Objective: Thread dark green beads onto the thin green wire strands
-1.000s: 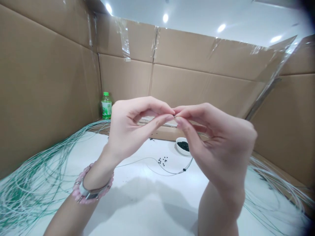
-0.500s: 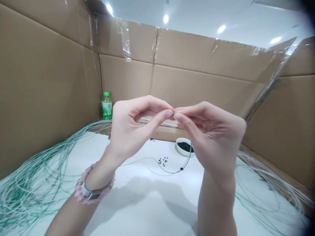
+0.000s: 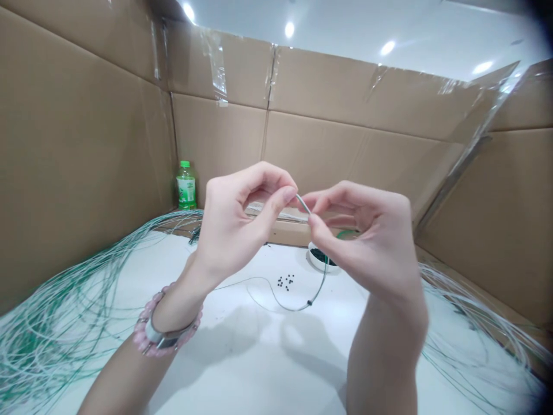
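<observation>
Above the white table (image 3: 341,328), right hand (image 3: 363,236) pinches a thin wire (image 3: 303,203); left hand (image 3: 237,225) curls half-closed just beside it.

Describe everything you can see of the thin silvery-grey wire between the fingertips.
The thin silvery-grey wire is smooth, its material unclear. Its short end stands tilted between the thumb of the left hand and the fingers of the right hand. Below the right hand it curves in a slack loop over the white tabletop, carrying a small dark bead, then runs toward the left wrist.
</observation>
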Demonstrator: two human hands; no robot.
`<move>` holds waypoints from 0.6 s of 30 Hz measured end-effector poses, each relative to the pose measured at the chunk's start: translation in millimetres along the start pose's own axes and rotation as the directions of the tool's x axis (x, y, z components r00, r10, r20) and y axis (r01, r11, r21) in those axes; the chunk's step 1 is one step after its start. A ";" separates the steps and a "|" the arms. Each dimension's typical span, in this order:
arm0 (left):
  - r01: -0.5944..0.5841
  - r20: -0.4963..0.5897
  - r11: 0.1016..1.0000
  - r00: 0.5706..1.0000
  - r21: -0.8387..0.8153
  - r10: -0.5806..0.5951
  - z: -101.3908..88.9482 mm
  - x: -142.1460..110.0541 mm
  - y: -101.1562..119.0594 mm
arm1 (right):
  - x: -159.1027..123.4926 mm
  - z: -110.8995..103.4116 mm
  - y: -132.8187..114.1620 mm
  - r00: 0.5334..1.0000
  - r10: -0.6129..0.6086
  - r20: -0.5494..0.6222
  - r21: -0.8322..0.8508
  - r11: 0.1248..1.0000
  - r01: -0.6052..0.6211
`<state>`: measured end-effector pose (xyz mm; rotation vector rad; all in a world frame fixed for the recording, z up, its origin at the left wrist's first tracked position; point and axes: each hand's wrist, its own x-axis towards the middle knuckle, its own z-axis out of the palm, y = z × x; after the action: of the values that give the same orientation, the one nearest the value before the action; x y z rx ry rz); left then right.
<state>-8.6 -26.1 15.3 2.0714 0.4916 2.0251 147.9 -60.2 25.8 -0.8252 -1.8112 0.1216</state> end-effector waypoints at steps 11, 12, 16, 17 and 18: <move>-0.018 0.058 1.000 0.998 -0.012 0.019 7.7 -3.9 -6.8 | 3.0 -4.6 1.8 1.000 0.009 -0.007 0.063 0.998 -0.008; -0.007 0.054 1.000 0.999 -0.030 0.009 8.3 -3.9 -7.1 | 4.0 -1.3 1.7 1.000 0.002 -0.009 0.073 0.997 -0.001; 0.086 0.104 0.984 0.992 -0.158 -0.070 7.8 1.6 -21.3 | 6.7 2.5 1.5 0.997 -0.040 -0.063 0.112 0.993 0.046; 0.122 0.164 0.976 0.982 -0.180 -0.093 8.1 2.9 -29.8 | 7.1 2.0 0.7 0.995 -0.050 -0.087 0.138 0.989 0.062; 0.166 0.254 0.972 0.960 -0.166 -0.120 9.2 3.0 -40.3 | 7.2 1.4 -0.4 0.992 -0.052 -0.112 0.170 0.983 0.071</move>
<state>-3.3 13.1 2.8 2.0661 0.3802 1.6418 145.3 -55.8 31.1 -0.6404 -1.6972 0.1891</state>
